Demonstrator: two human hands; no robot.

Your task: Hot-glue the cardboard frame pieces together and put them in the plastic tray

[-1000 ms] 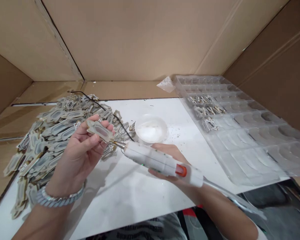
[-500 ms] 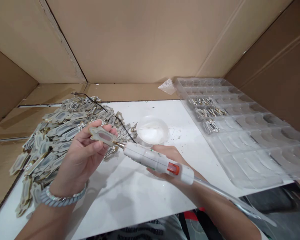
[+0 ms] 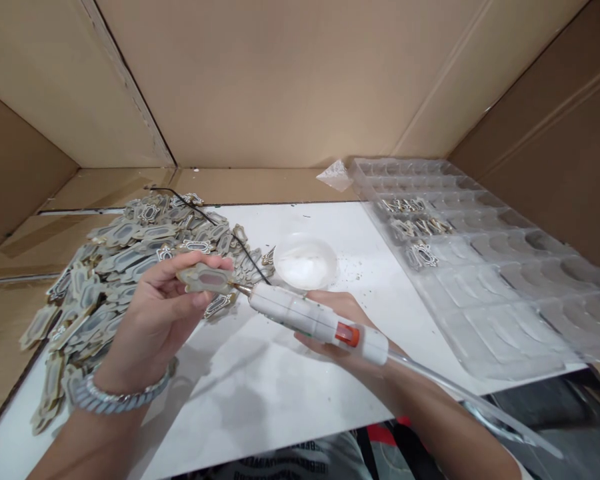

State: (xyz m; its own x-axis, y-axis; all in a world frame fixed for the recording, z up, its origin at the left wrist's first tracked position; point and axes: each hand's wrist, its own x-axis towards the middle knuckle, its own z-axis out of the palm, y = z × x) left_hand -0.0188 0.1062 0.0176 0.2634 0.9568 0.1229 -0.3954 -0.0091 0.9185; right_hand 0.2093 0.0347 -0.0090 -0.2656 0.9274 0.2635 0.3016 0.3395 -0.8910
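My left hand (image 3: 165, 310) pinches a grey ornamental plaque (image 3: 206, 279) with a gold-brown edge and a darker oval middle. White tape wraps the body of a hot glue gun (image 3: 300, 313), which my right hand (image 3: 337, 313) grips from the far side; most of those fingers are hidden behind it. The gun's metal nozzle (image 3: 241, 289) meets the right end of the plaque. A clear glue stick (image 3: 460, 390) runs out of its rear. Under and beyond my left hand lies a heap of similar plaques (image 3: 123, 233).
A shallow white dish (image 3: 305, 261) stands at mid-table. To the right, a clear compartment tray (image 3: 485, 320) holds several small metal-looking pieces (image 3: 423, 255) in its left compartments. A black cable (image 3: 200, 210) crosses the heap. Cardboard walls (image 3: 290, 80) surround the table.
My left hand has lowered a little and turned the plaque flatter. The nozzle stays at the plaque's right end, and the glue gun has barely moved.
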